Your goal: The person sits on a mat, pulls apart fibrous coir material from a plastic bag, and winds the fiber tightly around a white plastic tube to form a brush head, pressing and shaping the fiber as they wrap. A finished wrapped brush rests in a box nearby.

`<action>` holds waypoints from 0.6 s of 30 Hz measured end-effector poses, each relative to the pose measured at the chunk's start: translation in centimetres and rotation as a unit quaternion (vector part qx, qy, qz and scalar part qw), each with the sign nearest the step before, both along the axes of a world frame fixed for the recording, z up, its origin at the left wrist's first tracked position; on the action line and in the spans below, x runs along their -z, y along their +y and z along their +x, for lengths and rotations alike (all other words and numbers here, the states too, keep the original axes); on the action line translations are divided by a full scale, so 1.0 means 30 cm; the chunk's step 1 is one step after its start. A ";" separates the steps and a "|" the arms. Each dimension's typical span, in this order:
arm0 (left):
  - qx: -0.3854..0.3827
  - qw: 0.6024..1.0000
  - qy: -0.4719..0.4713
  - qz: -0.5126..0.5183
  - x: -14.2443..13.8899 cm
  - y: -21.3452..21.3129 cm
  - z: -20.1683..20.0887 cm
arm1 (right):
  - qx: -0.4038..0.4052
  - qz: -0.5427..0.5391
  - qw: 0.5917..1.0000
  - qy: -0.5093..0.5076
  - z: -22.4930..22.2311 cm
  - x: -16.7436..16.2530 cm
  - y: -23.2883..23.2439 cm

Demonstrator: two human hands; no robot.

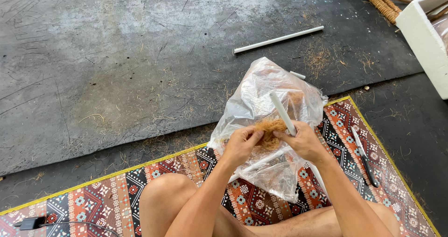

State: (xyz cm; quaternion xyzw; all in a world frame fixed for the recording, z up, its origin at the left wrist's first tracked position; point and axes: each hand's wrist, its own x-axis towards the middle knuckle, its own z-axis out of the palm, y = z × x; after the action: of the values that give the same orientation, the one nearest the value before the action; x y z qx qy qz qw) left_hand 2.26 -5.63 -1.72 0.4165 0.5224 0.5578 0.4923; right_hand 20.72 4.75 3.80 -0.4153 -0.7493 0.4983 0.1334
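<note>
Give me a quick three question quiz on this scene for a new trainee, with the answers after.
1. True or false: the left hand pinches the tuft of brown fibre.
2. What does the right hand hold?
A. knife
B. white tube
C. cable
3. Fill in: the knife lies on the patterned ____.

Key:
1. True.
2. B: the white tube, in front of the clear plastic bag.
3. Mat.

Both hands, left (240,143) and right (303,141), on brown fibre tuft (269,130) and white tube (282,113) above plastic bag (261,92)
</note>
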 end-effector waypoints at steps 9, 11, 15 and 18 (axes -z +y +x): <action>-0.053 0.994 -0.055 -0.084 -0.026 0.010 0.013 | -0.018 -0.072 0.992 0.106 -0.032 -0.049 -0.037; -0.056 0.994 -0.051 -0.080 -0.043 0.003 0.014 | 0.003 -0.073 0.994 0.080 -0.035 -0.048 -0.033; -0.051 0.995 0.025 -0.083 -0.077 -0.011 0.008 | 0.020 -0.109 0.986 0.126 -0.020 -0.028 -0.019; -0.053 0.992 0.071 -0.090 -0.096 -0.017 0.010 | 0.049 -0.062 0.994 0.075 -0.009 0.001 -0.009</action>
State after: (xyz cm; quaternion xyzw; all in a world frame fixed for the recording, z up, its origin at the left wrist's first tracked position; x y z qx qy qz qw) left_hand 2.55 -6.13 1.17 0.3801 0.6257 0.5030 0.4593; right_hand 20.46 4.49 3.77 -0.4202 -0.6838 0.5663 0.1873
